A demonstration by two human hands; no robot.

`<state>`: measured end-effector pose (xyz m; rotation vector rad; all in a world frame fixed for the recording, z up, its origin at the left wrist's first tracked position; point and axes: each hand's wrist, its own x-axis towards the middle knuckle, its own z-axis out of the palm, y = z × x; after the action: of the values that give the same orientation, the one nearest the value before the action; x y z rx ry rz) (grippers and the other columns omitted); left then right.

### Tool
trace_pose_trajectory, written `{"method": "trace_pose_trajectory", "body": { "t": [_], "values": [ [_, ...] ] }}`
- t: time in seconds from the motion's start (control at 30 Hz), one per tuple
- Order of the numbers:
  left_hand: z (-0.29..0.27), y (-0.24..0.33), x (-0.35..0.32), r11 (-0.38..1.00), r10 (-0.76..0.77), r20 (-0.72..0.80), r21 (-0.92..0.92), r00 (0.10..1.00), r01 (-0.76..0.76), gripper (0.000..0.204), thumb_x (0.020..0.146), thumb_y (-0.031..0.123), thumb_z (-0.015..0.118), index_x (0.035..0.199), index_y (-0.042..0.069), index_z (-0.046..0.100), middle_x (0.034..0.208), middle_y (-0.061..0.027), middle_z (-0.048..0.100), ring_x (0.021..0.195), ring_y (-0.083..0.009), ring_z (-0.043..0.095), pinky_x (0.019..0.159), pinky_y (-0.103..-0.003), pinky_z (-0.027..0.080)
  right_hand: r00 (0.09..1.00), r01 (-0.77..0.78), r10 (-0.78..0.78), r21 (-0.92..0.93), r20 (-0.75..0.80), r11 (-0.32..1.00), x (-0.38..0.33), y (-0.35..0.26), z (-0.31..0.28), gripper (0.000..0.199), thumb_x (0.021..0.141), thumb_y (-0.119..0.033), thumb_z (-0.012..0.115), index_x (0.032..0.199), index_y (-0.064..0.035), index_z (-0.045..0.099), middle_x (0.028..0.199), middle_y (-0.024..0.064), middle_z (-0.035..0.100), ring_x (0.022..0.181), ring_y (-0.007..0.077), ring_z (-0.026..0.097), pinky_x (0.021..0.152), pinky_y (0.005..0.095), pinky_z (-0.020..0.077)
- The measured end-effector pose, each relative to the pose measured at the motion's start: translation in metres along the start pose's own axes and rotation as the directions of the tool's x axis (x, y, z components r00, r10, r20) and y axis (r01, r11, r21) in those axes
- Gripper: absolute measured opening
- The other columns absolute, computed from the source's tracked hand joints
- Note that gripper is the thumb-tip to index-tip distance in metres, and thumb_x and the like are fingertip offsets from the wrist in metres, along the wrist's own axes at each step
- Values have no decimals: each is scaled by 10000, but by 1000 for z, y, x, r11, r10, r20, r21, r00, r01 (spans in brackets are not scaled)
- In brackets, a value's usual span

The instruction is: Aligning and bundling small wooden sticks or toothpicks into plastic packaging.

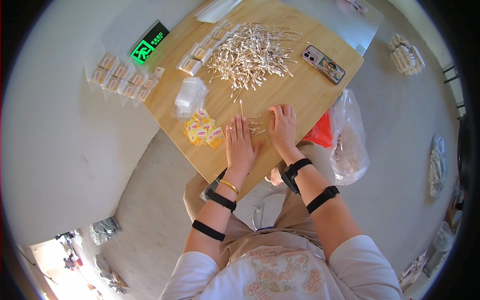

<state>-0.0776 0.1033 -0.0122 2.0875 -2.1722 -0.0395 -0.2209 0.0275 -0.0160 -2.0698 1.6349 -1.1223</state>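
Observation:
My left hand [240, 142] lies palm down on the wooden table [280, 97], its fingers stretched out. One cotton swab [241, 108] sticks out beyond its fingertips. A few loose cotton swabs [256, 125] lie on the wood between my two hands. My right hand [283, 126] rests just right of them, fingers bent and thumb apart, with nothing visible in it. Left of my left hand are scattered yellow and white printed cards [203, 129]. Behind these sits a stack of clear plastic sleeves [190, 95]. A large heap of cotton swabs [252, 56] spreads across the far part.
Filled swab packs [201, 52] line the heap's left side; more packs [125, 79] sit past the table's left edge. A phone [324, 64] lies at the right. Beside the table's right edge are a red bag [320, 131] and a clear plastic bag [351, 142].

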Motion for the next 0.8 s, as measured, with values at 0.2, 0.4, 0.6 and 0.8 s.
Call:
{"method": "trace_pose_trajectory", "body": {
  "t": [0.2, 0.4, 0.6, 0.8],
  "values": [
    [-13, 1, -9, 999, 1, 50, 48, 999, -3, 836, 964, 537, 486, 1536, -26, 252, 1601, -220, 247, 1508, -353, 180, 1226, -504, 107, 1000, -12, 12, 3, 5, 1000, 1, -1, 0, 286, 778, 2, 608, 1049, -86, 609, 1041, 118, 550, 1024, 319, 531, 877, 423, 425],
    [-25, -19, 6, 988, -28, -16, -153, 999, 25, 716, 983, 441, 496, 1502, -19, 318, 1534, -173, 377, 1454, -340, 296, 1213, -502, 159, 1000, -9, 9, 23, -9, 1000, 2, -4, 0, 265, 769, -5, 618, 1023, -79, 613, 1025, 107, 547, 1018, 308, 528, 878, 420, 422],
    [-18, -25, 7, 970, -70, -157, -240, 985, 31, 508, 953, 327, 582, 1376, 60, 490, 1388, -151, 498, 1312, -325, 441, 1121, -499, 288, 999, -36, 36, 6, 17, 999, 1, -3, 0, 256, 770, -7, 620, 1015, -82, 618, 1020, 97, 545, 1013, 294, 530, 871, 407, 424],
    [-28, -50, 35, 925, -281, -18, -272, 959, 266, 165, 840, 267, 723, 985, 194, 690, 1009, -23, 611, 1077, -253, 560, 963, -461, 367, 1000, -27, 28, -11, 15, 1000, 2, -5, 0, 245, 781, -14, 617, 1015, -88, 618, 1018, 90, 544, 1012, 285, 531, 873, 404, 421]
  ]
}}
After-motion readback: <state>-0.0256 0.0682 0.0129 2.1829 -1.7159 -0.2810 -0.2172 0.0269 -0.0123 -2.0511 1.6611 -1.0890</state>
